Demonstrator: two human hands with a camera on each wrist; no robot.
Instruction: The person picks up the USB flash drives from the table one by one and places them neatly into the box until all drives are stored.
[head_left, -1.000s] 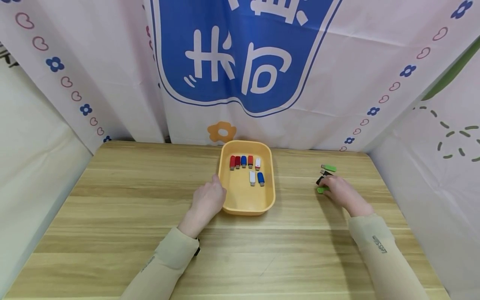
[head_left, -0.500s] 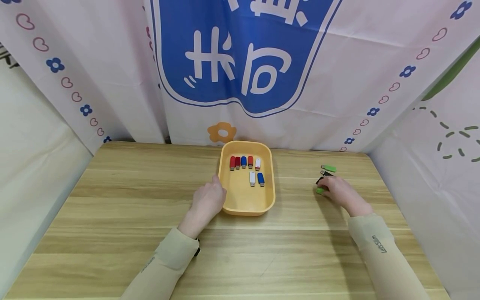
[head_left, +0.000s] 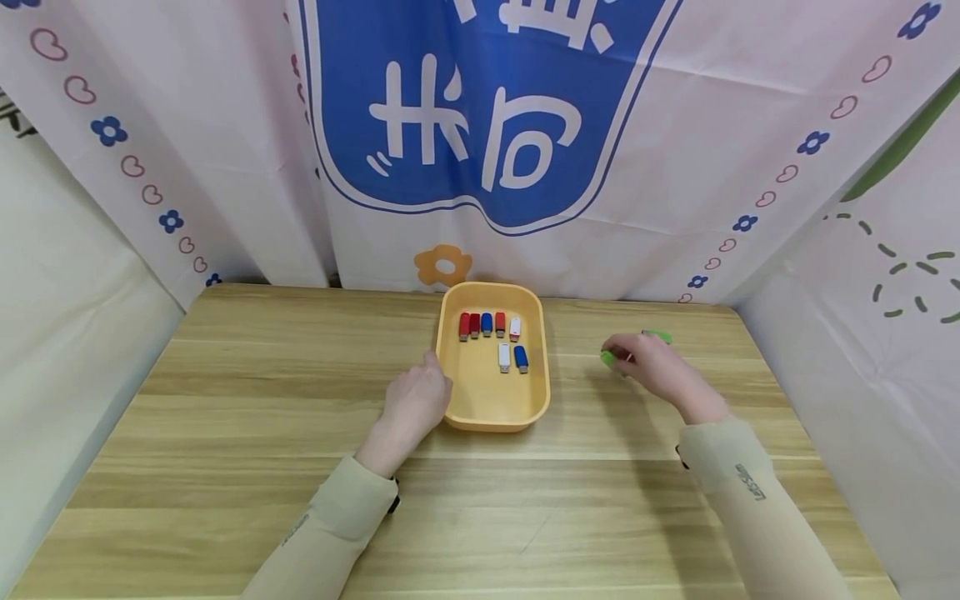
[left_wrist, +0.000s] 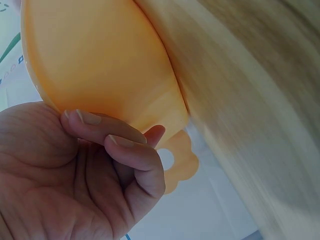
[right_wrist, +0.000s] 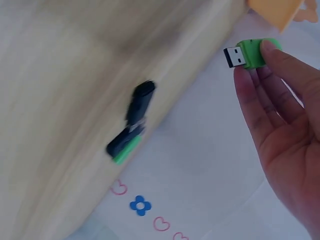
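Now, in the head view, the right hand [head_left: 656, 368] has carried a green USB drive [head_left: 607, 358] left, nearer the yellow tray [head_left: 477, 402]. Left wrist: the left hand [left_wrist: 82, 172] grips the tray's left rim, fingers [left_wrist: 142, 157] curled. Right wrist: fingers pinch the drive, above the surface [right_wrist: 55, 95].

Bright, soft light fills the head view fairly evenly, leaving a faint shadow on the desk [head_left: 262, 417] left of the right sleeve [head_left: 738, 483]. The left wrist view is dimmer, with soft wood grain. In the right wrist view, the black sticks [right_wrist: 141, 100] are blurred; the green stick [right_wrist: 254, 54] looks sharper.
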